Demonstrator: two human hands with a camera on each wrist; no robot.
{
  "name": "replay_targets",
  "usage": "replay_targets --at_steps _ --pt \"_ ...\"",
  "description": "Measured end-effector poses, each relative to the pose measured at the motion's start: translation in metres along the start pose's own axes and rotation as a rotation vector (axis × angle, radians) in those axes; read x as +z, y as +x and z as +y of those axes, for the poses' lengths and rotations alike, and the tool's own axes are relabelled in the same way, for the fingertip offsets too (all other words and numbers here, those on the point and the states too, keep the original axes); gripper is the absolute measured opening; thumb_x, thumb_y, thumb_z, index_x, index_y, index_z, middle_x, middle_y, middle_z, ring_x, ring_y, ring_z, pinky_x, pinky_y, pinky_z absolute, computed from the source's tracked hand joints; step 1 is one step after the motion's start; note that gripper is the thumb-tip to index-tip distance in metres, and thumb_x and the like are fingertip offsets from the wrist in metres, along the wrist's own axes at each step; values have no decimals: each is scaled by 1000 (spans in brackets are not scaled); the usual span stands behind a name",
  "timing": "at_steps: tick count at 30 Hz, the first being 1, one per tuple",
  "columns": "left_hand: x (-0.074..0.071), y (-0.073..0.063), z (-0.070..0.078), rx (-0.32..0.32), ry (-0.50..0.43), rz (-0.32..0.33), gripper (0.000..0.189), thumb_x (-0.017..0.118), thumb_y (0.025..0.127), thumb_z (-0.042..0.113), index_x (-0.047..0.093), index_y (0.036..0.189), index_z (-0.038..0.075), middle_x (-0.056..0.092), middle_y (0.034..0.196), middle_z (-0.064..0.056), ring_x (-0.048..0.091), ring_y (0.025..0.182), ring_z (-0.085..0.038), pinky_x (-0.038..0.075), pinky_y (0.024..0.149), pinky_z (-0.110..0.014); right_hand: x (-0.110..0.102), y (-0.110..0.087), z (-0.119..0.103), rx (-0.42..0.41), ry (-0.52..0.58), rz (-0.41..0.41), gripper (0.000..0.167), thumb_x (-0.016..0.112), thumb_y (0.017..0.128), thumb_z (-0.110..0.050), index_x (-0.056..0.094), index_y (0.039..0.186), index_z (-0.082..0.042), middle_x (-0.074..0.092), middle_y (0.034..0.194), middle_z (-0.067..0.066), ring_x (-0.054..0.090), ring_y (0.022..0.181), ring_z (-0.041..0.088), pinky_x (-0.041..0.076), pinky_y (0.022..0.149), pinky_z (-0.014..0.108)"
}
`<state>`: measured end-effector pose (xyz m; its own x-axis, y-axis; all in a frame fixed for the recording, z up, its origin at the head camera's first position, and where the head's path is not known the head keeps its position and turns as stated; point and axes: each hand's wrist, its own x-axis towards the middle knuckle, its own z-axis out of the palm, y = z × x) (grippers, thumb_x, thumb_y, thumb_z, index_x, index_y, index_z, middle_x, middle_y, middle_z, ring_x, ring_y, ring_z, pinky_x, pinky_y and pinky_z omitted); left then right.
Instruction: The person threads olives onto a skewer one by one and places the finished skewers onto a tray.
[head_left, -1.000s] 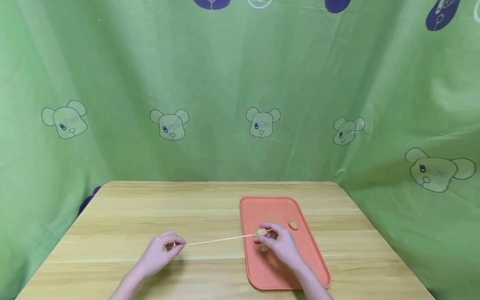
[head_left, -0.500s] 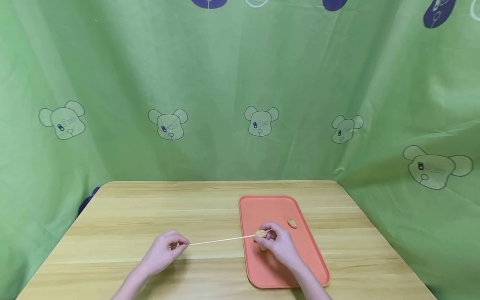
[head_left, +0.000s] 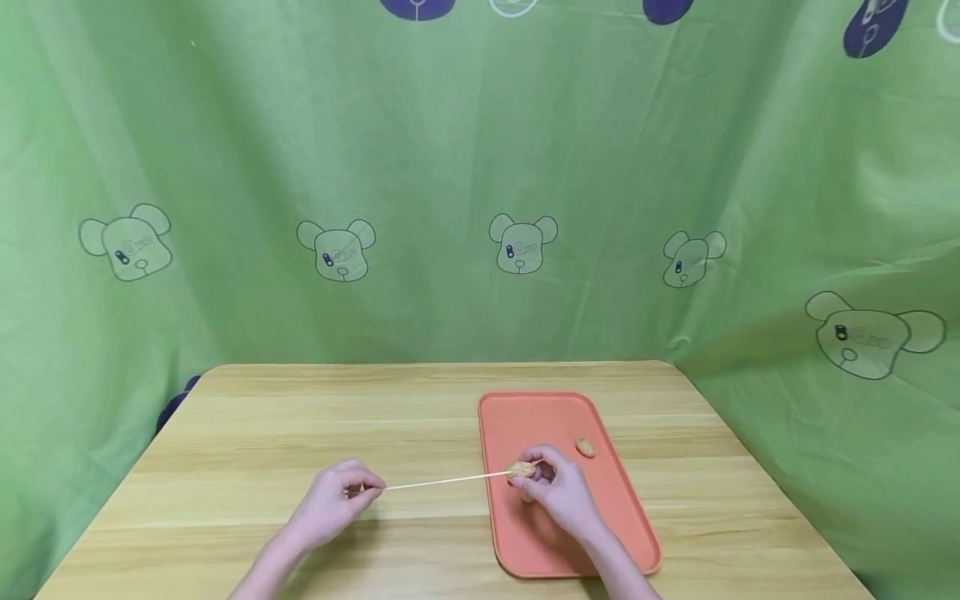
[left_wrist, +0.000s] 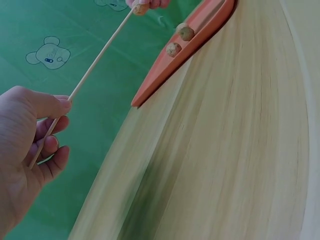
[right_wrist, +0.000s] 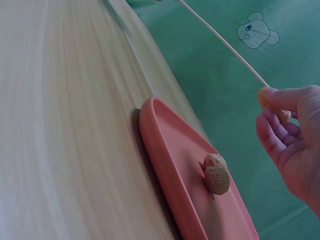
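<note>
In the head view my left hand (head_left: 335, 502) pinches a thin wooden skewer (head_left: 446, 481) between thumb and fingertips, with its rear end lying across the palm. The skewer runs nearly level to my right hand (head_left: 564, 492), which holds a tan, rough-shelled peanut (head_left: 521, 471) over the tray. The skewer enters the peanut on its left side, and a short tip shows on its right. The right wrist view shows thumb and fingers gripping this peanut (right_wrist: 274, 105). Below lie more tan, lumpy pieces (right_wrist: 217, 180) like it, partly hidden by the hand in the head view.
The pinkish-red rectangular tray (head_left: 517, 554) lies on the right half of the wooden table (head_left: 360, 417). One loose tan piece (head_left: 586, 447) sits by the tray's right rim. A green curtain (head_left: 435, 150) with bear-head prints surrounds the table at the back and sides.
My left hand has slid slightly right along with its grip, so less skewer shows between the hands. The right hand and the peanut have stayed nearly in place.
</note>
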<state>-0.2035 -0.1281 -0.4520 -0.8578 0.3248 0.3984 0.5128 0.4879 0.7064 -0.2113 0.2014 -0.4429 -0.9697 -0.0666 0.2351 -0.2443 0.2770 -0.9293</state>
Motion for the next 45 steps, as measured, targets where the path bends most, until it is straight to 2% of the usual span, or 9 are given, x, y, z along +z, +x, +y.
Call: replay_targets --at_steps 4,10,16,24,31,36,41,45 --pt "2 1 3 27 -1 18 7 69 79 3 71 85 5 56 75 11 46 65 -3 44 57 -20 1 -1 0 -19 7 2 29 75 70 6 60 95 2 58 71 8 51 60 10 46 54 20" --pt "5 2 8 16 -9 14 6 68 79 3 71 85 4 57 76 10 46 66 -3 44 57 -20 3 -2 -2 -27 14 13 29 75 69 6 61 94 1 57 70 7 51 60 10 45 54 20" --pt "7 3 9 31 -8 20 7 68 78 1 70 85 3 57 76 10 47 66 -3 44 57 -20 6 -5 -4 -60 17 27 28 75 69 7 62 93 1 57 72 6 50 60 9 46 52 20" --pt "12 4 8 29 -22 12 7 68 80 3 70 86 4 56 75 11 46 66 -3 44 57 -21 8 -3 -2 -15 11 1 27 70 72 11 58 96 7 58 78 10 49 60 9 45 52 19" --pt "12 4 7 33 -20 22 7 68 80 3 70 86 6 56 76 11 46 66 -3 43 57 -20 9 -6 -2 9 59 -10 31 71 72 9 58 100 7 58 82 12 52 64 9 49 55 20" --pt "12 4 10 -19 -56 30 12 68 80 3 70 91 7 57 77 8 48 67 -5 45 59 -21 6 -9 0 -27 182 -80 36 67 76 10 51 108 14 59 90 17 58 72 8 52 63 23" --pt "11 5 12 -106 -127 50 25 69 78 2 68 103 3 58 79 1 53 71 -8 49 66 -22 5 -11 0 25 307 -106 40 63 79 11 44 113 19 62 92 11 60 78 7 53 69 24" --pt "10 5 13 -153 -135 82 12 72 78 8 70 90 8 61 80 4 57 75 -10 50 71 -22 3 -12 1 45 345 -93 40 64 78 11 44 111 20 63 89 5 60 77 8 53 69 24"
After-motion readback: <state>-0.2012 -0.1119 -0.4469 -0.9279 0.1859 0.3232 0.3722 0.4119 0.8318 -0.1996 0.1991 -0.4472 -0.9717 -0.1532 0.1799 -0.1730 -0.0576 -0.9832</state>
